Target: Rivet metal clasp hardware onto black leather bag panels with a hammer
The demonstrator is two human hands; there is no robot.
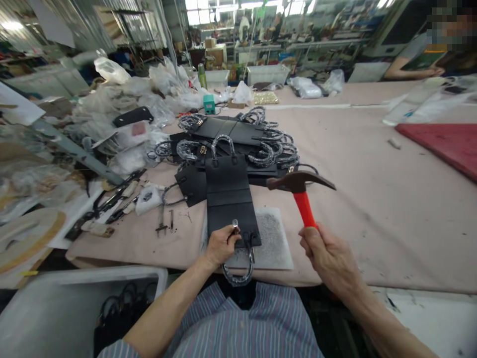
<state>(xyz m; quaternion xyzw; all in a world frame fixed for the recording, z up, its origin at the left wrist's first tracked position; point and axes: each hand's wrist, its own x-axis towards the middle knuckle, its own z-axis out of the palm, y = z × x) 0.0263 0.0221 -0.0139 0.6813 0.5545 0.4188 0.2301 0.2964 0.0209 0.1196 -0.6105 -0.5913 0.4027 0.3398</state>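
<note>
Above the striped shirt, the left hand is pinching a metal punch on the black bag panel; the right hand is clenching a red-handled hammer.

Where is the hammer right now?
The hammer is right of centre in the head view, gripped by the right hand, its head beside the black leather piece.

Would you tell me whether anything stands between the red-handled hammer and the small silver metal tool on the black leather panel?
Nothing visible does. The right hand holds the red-handled hammer raised to the right of the small silver metal tool, with only air between. The left hand grips the tool below its bare top.
</note>
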